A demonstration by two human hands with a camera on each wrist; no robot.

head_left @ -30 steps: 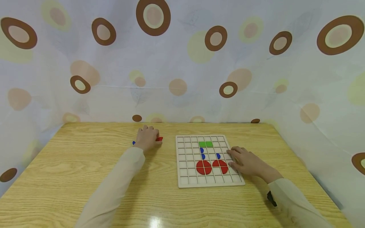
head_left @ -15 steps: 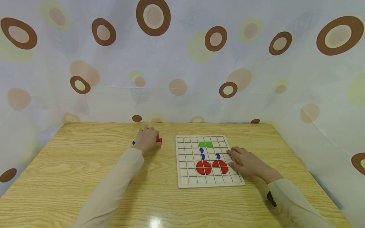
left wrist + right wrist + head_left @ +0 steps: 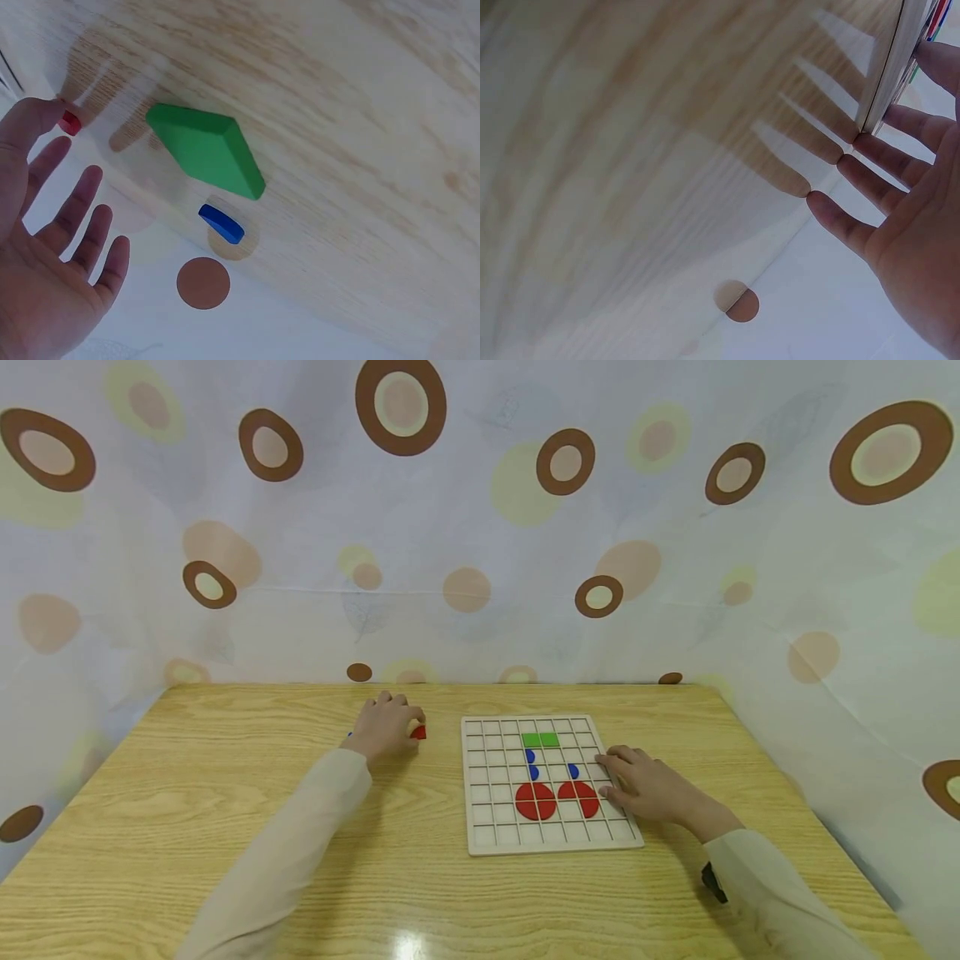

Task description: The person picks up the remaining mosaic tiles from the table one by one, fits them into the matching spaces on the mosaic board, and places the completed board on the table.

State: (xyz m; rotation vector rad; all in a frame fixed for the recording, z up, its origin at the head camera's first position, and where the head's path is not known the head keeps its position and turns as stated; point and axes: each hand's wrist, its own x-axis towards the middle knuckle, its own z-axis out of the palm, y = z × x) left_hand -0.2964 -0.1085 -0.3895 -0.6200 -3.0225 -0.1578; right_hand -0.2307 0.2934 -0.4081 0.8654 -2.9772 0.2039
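My left hand [image 3: 382,727] is over the left back part of the table, pinching a small red tile [image 3: 418,732] between thumb and forefinger. In the left wrist view its other fingers are spread apart. A green diamond-shaped block [image 3: 206,150] and a blue half-round tile [image 3: 223,223] lie nearby; from the head, the hand hides most of them. My right hand [image 3: 645,781] rests at the right edge of a white gridded board [image 3: 487,835], thumb and forefinger on its border and the other fingers nearly straight. On the board are green squares [image 3: 541,740], small blue half-rounds [image 3: 573,772] and red rounded tiles [image 3: 536,801].
The wooden table [image 3: 420,877] reaches back to a patterned curtain [image 3: 465,635], which also closes off both sides. A black band [image 3: 714,882] shows at the right sleeve.
My left hand draws back slightly to the left and the red tile turns and lowers a little between the fingertips. The right hand and the board stay put.
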